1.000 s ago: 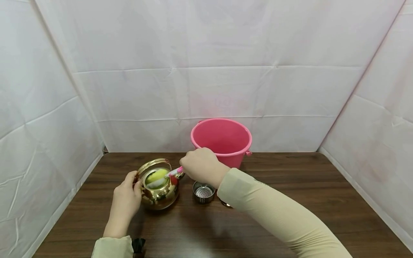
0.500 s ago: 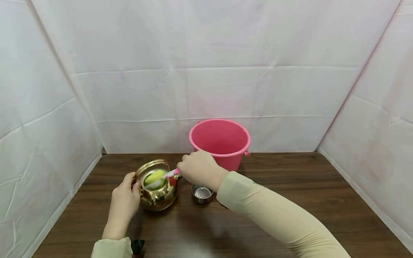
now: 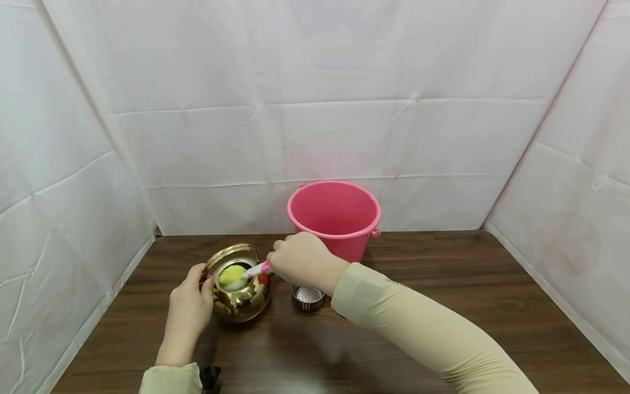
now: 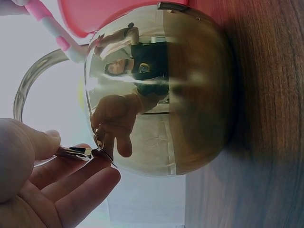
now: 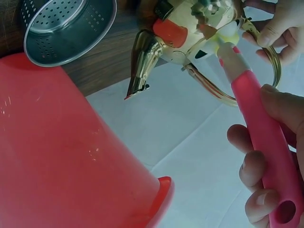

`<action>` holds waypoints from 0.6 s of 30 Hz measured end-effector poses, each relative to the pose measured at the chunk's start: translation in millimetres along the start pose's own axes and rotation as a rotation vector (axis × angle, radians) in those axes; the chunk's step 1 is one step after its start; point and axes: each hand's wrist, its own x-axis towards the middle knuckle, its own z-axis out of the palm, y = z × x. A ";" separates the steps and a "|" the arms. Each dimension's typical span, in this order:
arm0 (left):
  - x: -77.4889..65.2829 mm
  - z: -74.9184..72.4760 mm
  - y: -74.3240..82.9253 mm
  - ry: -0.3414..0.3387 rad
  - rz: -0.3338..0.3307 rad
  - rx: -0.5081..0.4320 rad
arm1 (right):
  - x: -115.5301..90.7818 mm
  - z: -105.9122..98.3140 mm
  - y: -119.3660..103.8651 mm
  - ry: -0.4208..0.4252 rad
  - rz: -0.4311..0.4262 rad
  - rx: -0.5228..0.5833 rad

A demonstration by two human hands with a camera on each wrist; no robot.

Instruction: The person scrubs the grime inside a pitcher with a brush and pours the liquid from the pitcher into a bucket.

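A shiny gold kettle [image 3: 243, 307] stands lidless on the table, its hoop handle [image 3: 231, 250] raised. My left hand [image 3: 189, 298] pinches the base of that handle between thumb and fingers, clearest in the left wrist view. With curled fingers, my right hand [image 3: 305, 260] grips the pink handle of a sponge brush [image 5: 259, 128]. The brush slants down to the left, and its yellow sponge head [image 3: 231, 275] is in the kettle's mouth. The spout [image 5: 142, 61] points towards the bucket. The lower part of the sponge is hidden inside the kettle.
A pink bucket [image 3: 334, 210] stands behind my right hand, near the white back sheet [image 3: 339, 137]. A perforated metal strainer basket [image 3: 308, 297] sits to the kettle's right, partly under my right wrist. The brown wooden table [image 3: 443, 284] extends to the right.
The sponge head has shifted and turned inside the kettle's mouth, its yellow part now looking rounder. My right hand has moved slightly left and down. My left hand keeps its hold.
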 end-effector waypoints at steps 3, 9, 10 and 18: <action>0.6 0.5 -0.9 0.004 0.000 0.002 | -1.0 0.5 1.2 -0.009 -0.001 0.017; 1.2 1.1 -1.6 0.009 0.006 0.003 | -4.7 1.1 6.4 -0.006 0.018 0.040; 1.3 1.2 -1.6 0.010 0.008 0.002 | -5.1 1.1 7.3 -0.004 0.020 0.043; 3.1 3.8 -1.8 0.023 0.016 -0.005 | -6.1 0.8 12.5 0.003 0.017 0.054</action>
